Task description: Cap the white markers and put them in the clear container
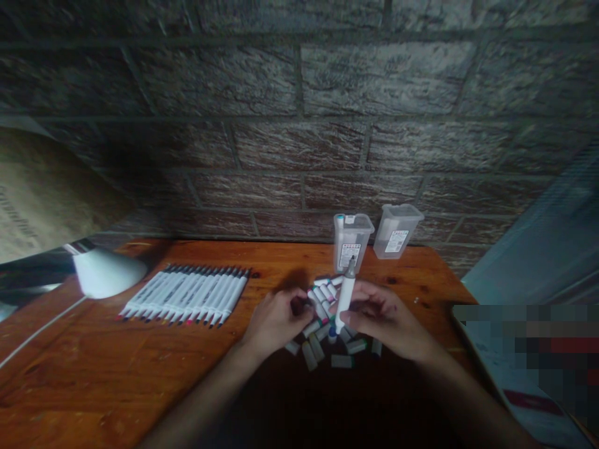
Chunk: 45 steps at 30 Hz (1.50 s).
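The right hand (pixel 388 318) pinched an uncapped white marker (pixel 345 299) between its thumb and fingers, above a loose pile of marker caps (pixel 322 292) on the wooden table (pixel 70 380). The marker stood nearly upright, leaning a little to the right at the top, its grey nib section pointing up in front of the nearer clear plastic container (pixel 362 234). The left hand (pixel 274 318) was at the left edge of the pile, thumb and forefinger curled toward each other; I could not tell whether it gripped a cap. The white caps, some with coloured ends, lay at various angles between and below the hands. Well to the left, a row of markers (pixel 187 296) lay side by side, dark ends toward the brick wall (pixel 299 143). Beyond the row's left end stood a white lamp base (pixel 110 274) with a white cable (pixel 44 332). A second clear container (pixel 388 224) stood to the right of the first, near the wall, a printed label on its front.
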Motion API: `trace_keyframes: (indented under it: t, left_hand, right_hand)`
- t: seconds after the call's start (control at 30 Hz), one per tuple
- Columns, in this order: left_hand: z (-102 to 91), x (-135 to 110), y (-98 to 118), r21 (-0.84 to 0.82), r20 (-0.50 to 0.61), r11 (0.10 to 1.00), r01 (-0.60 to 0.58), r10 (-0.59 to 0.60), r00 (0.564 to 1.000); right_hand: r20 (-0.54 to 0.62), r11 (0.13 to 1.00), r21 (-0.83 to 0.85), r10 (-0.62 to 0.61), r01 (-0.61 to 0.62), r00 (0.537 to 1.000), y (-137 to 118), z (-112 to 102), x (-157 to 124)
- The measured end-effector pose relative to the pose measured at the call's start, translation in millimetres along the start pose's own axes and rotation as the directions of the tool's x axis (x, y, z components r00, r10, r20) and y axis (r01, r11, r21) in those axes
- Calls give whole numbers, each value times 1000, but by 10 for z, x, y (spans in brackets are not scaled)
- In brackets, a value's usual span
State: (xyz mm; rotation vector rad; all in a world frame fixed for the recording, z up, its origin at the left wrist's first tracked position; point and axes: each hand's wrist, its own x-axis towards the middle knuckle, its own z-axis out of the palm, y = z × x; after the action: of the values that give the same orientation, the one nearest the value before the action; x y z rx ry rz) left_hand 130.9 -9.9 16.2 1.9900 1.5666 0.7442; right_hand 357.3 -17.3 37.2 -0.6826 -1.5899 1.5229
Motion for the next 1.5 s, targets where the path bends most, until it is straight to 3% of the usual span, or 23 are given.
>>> trace_keyframes:
  t: [0.37, 0.5, 0.6, 0.7, 0.8, 0.93, 1.03, 1.17, 1.3, 1.5]
  left_hand:
    - [-1, -1, 10, -48, 2, 999, -12, 12, 1000]
    - [-64, 44, -26, -250, 12, 967, 42, -40, 999]
    - [-167, 66, -41, -563, 18, 819, 114, -126, 992]
    - [-272, 54, -22, -806, 137, 539, 244, -231, 963]
    - [-326, 36, 18, -908, 244, 282, 311, -249, 937]
    - [-323, 39, 40, -937, 296, 124, 327, -218, 930]
    - [-307, 44, 40, -944, 293, 97, 317, -200, 935]
    - [-272, 44, 67, -951, 257, 127, 281, -178, 950]
    - [-216, 52, 70, -955, 235, 126, 267, -225, 945]
    - [-163, 50, 55, -963, 220, 115, 244, -191, 957]
  right_hand:
    - [8, 1000, -24, -12, 12, 1000, -38, 8, -3]
    - [5, 1000, 11, -9, 9, 1000, -58, 3, -20]
    - [-11, 998, 55, 8, -7, 1000, -74, 0, -40]
    - [-62, 995, 94, -12, 17, 998, -78, -4, -60]
    - [-113, 998, 34, -45, 49, 993, -69, -15, -75]
    - [-105, 999, -27, -28, 26, 994, -76, -30, -93]
    - [-66, 999, 49, -6, 9, 998, -85, -39, -106]
    - [-55, 995, 90, -28, 33, 998, -79, -39, -108]
    - [-190, 993, -71, -111, 99, 976, -61, 8, -84]
    - [-344, 943, -266, -287, 200, 894, -17, 142, -97]
